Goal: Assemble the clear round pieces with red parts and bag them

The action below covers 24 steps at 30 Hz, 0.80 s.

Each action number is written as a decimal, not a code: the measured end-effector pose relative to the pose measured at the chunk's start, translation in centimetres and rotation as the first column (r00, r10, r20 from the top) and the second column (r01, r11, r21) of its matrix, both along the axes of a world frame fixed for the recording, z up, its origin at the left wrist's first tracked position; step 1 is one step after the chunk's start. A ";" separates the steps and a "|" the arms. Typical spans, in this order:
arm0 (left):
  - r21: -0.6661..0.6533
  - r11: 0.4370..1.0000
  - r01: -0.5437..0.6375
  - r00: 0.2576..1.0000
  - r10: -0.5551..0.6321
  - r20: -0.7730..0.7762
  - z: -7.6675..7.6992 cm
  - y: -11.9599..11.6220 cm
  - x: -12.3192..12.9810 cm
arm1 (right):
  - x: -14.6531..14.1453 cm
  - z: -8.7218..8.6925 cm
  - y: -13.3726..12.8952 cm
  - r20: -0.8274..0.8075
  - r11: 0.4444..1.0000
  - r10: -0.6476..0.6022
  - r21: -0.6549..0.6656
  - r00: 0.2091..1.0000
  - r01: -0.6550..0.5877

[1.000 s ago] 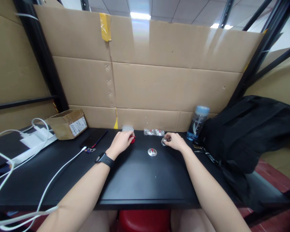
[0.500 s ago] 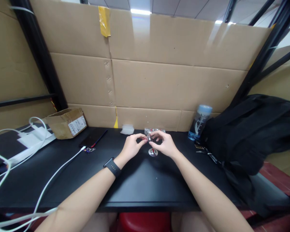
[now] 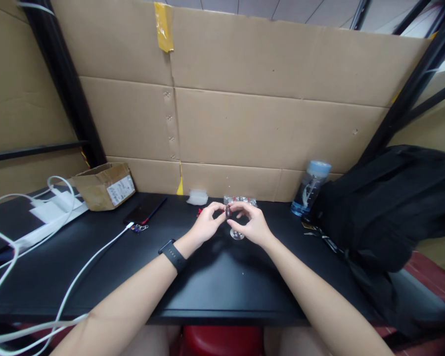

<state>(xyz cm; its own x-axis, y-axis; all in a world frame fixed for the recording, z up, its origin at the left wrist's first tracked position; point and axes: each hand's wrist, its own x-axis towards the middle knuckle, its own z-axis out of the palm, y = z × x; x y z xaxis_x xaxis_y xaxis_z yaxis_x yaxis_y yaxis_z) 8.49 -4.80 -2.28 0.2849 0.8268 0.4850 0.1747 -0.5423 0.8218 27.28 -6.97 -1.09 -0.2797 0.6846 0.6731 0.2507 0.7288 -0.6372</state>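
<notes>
Over the middle of the desk (image 3: 215,287), my right hand (image 3: 254,225) pinches a small round disc (image 3: 228,212), seen nearly edge-on, by its rim between thumb and fingers. From the other side, my left hand (image 3: 206,225) has its thumb and forefinger closed at the face of the disc. A bit of red shows between those fingertips, mostly hidden. Below my right hand lies a clear round disc (image 3: 237,235), partly covered by the hand. Some small red pieces (image 3: 199,212) show just beyond my left hand.
Behind my hands lie clear packaging with red bits (image 3: 241,200) and a whitish packet (image 3: 198,197). To the left are a phone (image 3: 143,210), white cables (image 3: 92,262) and a cardboard box (image 3: 104,188). A water bottle (image 3: 311,188) and black backpack (image 3: 393,207) stand right.
The disc between my hands has turned more edge-on and looks darker. My right hand now covers more of the disc on the desk. Red pieces have come into sight behind my left hand.
</notes>
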 end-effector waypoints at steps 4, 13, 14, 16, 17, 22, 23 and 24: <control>-0.073 0.994 0.087 0.994 -0.082 0.070 0.0 -0.3 0.2 | 0.0 0.0 -0.1 -0.041 1.000 0.003 -0.031 0.999 -0.004; 0.080 0.996 -0.042 0.999 0.044 -0.024 0.5 -0.2 0.0 | -0.5 -1.0 0.4 -0.157 0.987 0.043 -0.145 0.987 -0.066; 0.084 0.995 -0.048 0.998 0.051 -0.027 0.5 -0.3 -0.1 | -0.5 -1.0 0.4 -0.186 0.981 0.056 -0.170 0.981 -0.089; 0.086 0.995 -0.055 0.998 0.058 -0.034 0.6 -0.3 -0.1 | -0.5 -1.1 0.4 -0.234 0.970 0.079 -0.208 0.969 -0.129; 0.090 0.994 -0.058 0.997 0.062 -0.042 0.6 -0.4 -0.1 | -0.5 -1.1 0.4 -0.248 0.965 0.085 -0.219 0.965 -0.141; 0.119 0.989 -0.090 0.989 0.102 -0.102 0.8 -0.7 -0.1 | -0.6 -1.2 0.4 -0.264 0.966 0.075 -0.219 0.962 -0.135; 0.126 0.988 -0.093 0.988 0.108 -0.114 0.9 -0.8 -0.1 | -0.7 -1.2 0.4 -0.273 0.965 0.075 -0.222 0.959 -0.139; 0.138 0.985 -0.100 0.985 0.118 -0.125 1.1 -0.9 -0.2 | -0.8 -1.2 0.4 -0.282 0.962 0.075 -0.232 0.956 -0.144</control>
